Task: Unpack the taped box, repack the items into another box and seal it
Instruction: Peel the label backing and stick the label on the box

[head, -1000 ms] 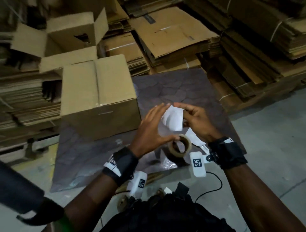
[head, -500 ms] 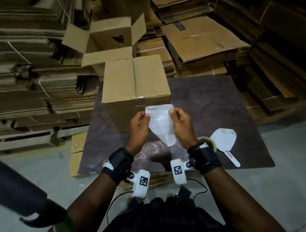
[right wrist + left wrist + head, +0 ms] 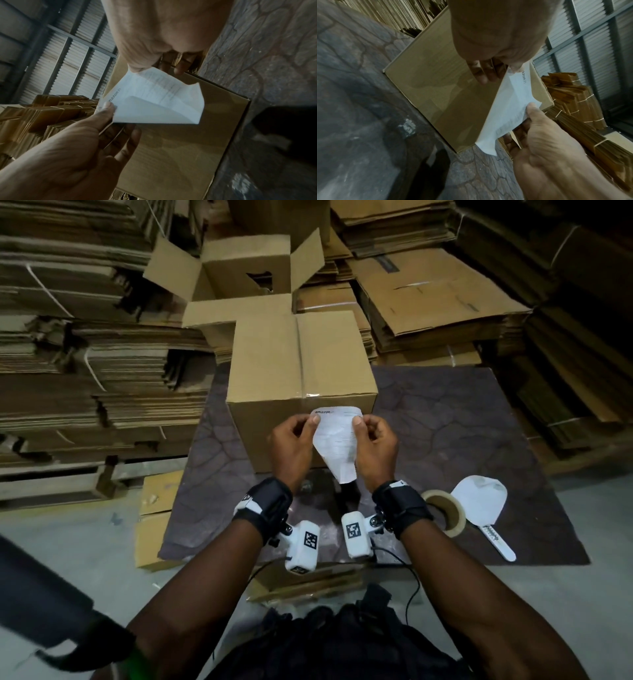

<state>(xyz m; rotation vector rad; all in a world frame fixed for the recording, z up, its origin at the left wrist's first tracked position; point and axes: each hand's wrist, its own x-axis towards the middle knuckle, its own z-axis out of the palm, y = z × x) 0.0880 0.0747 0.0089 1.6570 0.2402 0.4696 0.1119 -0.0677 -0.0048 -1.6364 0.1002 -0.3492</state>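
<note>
A closed cardboard box (image 3: pixel 301 364) with clear tape along its top seam stands on the dark mat (image 3: pixel 462 433). Both hands hold a white printed label (image 3: pixel 337 440) just in front of the box's near face, its top edge close to the box's upper rim. My left hand (image 3: pixel 313 421) pinches the label's top left corner and my right hand (image 3: pixel 358 422) pinches the top right. In the left wrist view the label (image 3: pixel 510 108) hangs slack before the box (image 3: pixel 436 88). In the right wrist view the label's (image 3: pixel 154 97) lower corner curls.
A tape roll (image 3: pixel 445 511) and a white backing sheet (image 3: pixel 479 505) lie on the mat to the right of my right wrist. An open, empty-looking box (image 3: pixel 246 268) stands behind the sealed one. Stacks of flattened cardboard (image 3: pixel 85 371) surround the mat on three sides.
A second ago my hands handled the label low over the tape roll. Now both pinch its top corners and hold it spread out, up against the box's front face.
</note>
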